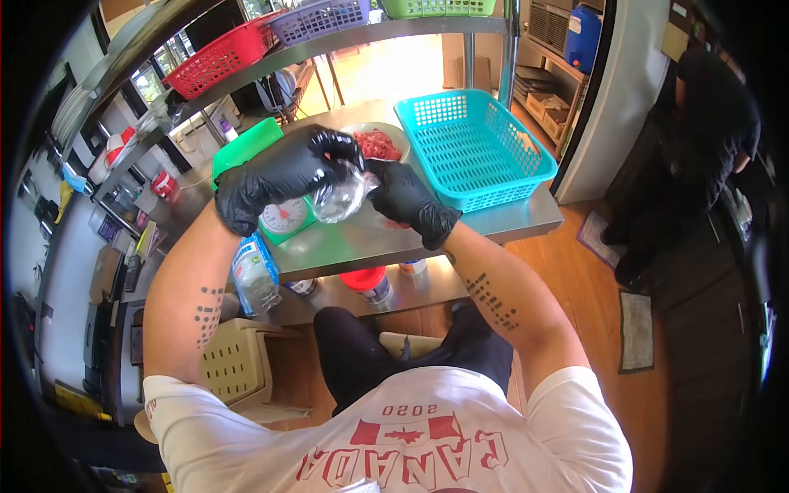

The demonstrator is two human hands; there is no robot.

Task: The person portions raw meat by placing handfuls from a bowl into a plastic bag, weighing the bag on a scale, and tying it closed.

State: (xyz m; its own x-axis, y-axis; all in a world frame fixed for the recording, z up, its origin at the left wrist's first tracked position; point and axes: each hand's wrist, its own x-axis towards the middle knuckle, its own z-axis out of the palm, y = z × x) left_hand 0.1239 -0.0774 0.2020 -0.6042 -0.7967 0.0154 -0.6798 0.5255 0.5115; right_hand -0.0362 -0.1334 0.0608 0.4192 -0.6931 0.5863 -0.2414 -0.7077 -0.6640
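My left hand (288, 171), in a black glove, is closed on a crumpled clear plastic bag (339, 200) above the steel table. My right hand (408, 204), gloved the same way, pinches the bag's right side with its fingers. Just behind the hands stands a bowl of raw ground meat (379, 145), partly covered by my left glove. A green kitchen scale (285, 218) with a round white dial sits beneath my left wrist. Some reddish meat shows at the table surface below my right hand, mostly hidden by it.
A turquoise plastic basket (481, 156) stands right of the bowl. A blue-and-clear plastic pack (255, 271) hangs at the table's front left edge. Red (222, 66) and purple baskets (320, 20) line the shelf above. A red-lidded tub (366, 281) stands below; another person (711, 123) is at right.
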